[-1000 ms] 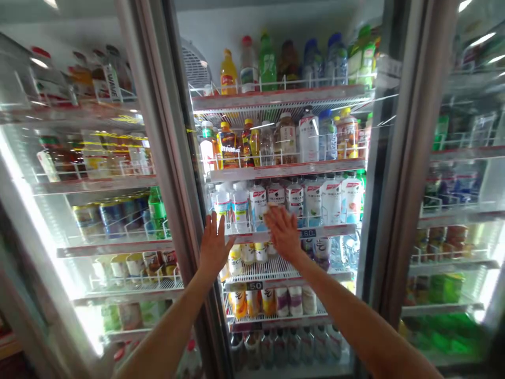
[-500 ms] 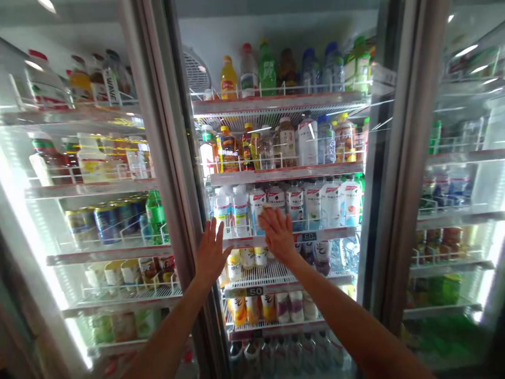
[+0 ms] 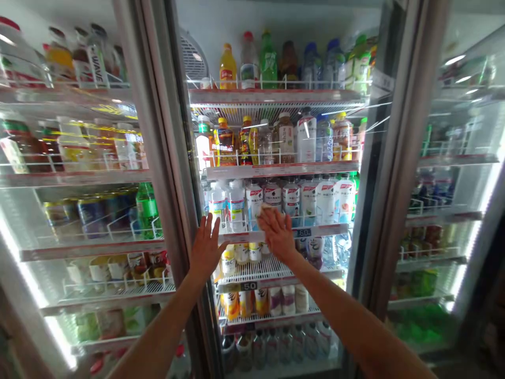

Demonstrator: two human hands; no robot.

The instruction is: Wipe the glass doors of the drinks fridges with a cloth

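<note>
At the far left, behind glass, a large clear plastic bottle with a red cap (image 3: 18,55) stands on the top shelf. Lower down, gold-and-blue metal cans (image 3: 92,216) sit in a row behind white wire rails, with a green plastic bottle (image 3: 147,208) at the right end of that shelf. A silver-grey metal upright (image 3: 158,142) comes next, leaning a little in the view.

Just right of it is the left hand (image 3: 207,248), fingers pointing up and spread apart, its grip slack and unclenched. It overlaps the edge of a tall, clear glass door (image 3: 276,18); whether the palm touches the pane is hard to tell. Near its fingertips, beyond the glass, stand two clear plastic bottles with white caps (image 3: 236,210). Below and to their right, a black rectangular price tag reading "50" (image 3: 249,286) is fixed to a shelf edge.

The right hand (image 3: 276,235) lies flattened, fingers close together, over a small pale piece of material (image 3: 266,208), which shows only as a sliver by the fingertips, in front of the middle shelf. Whether this grip closes around the piece cannot be told. Right of that hand are a black price tag reading "60" (image 3: 303,232) and upright plastic bottles with white labels (image 3: 310,200). Farther right rises a second silver-grey metal upright (image 3: 406,158), then blurred green packages (image 3: 416,322) on a low shelf.
</note>
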